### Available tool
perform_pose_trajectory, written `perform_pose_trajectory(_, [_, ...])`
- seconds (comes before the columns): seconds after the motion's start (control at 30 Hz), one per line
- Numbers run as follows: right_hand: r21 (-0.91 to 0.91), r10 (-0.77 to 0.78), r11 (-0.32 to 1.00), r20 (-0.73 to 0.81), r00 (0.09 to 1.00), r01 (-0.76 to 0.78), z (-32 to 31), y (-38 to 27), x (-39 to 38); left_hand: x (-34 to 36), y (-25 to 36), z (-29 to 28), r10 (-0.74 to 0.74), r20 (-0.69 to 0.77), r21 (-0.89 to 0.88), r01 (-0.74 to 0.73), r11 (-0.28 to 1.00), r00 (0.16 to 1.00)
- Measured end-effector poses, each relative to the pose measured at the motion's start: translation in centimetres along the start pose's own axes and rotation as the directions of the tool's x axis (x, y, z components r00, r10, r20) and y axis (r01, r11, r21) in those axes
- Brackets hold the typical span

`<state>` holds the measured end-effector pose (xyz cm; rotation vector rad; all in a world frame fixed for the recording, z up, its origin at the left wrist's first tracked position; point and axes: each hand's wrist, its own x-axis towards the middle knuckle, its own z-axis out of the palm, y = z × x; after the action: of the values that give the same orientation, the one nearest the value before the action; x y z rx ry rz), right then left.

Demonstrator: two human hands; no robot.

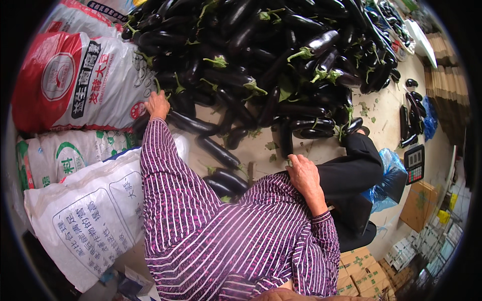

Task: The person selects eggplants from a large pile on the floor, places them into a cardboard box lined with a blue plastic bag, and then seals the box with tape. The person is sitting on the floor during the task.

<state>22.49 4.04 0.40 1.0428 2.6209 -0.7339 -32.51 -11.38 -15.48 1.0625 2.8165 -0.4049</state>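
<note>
A large heap of glossy dark purple eggplants (236, 80) with green stems spreads across the floor before me. At the heap's left edge, beside a red and white sack, my left hand (158, 104) has its fingers closed around the stem end of an eggplant; most of that eggplant is hard to make out. My right hand (305, 178) lies on my bent leg with fingers loosely bent and holds nothing visible. Just beyond its fingertips stands the end of a dark eggplant (285, 139). A few loose eggplants (218, 152) lie nearer my body.
Stacked sacks, one red and white (55, 85) and one white (85, 215), line the left side. A black scale display (414, 163), a blue plastic bag (386, 173) and a small group of eggplants (412, 115) are on the right. Cardboard (447, 75) is stacked beyond.
</note>
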Motion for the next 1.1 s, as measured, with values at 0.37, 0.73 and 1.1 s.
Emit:
perform_pose_trajectory(0.37, [0.004,0.044,0.999,0.003,0.999,-0.044,-0.3,0.1,-0.6,2.6,1.0,-0.1,-0.035,0.208,-0.053,0.047,0.998,0.978])
perform_pose_trajectory(0.73, [0.045,0.064,0.997,-0.056,0.996,-0.061,0.9,1.1,-0.4,6.3,-1.3,3.4,-0.002,0.237,-0.101,0.027,0.995,0.972])
perform_pose_trajectory(1.1, [0.030,-0.015,0.999,-0.084,0.996,0.018,1.0,0.3,0.2,1.4,-3.3,4.4,0.278,-0.233,-0.356,-0.348,0.867,0.932])
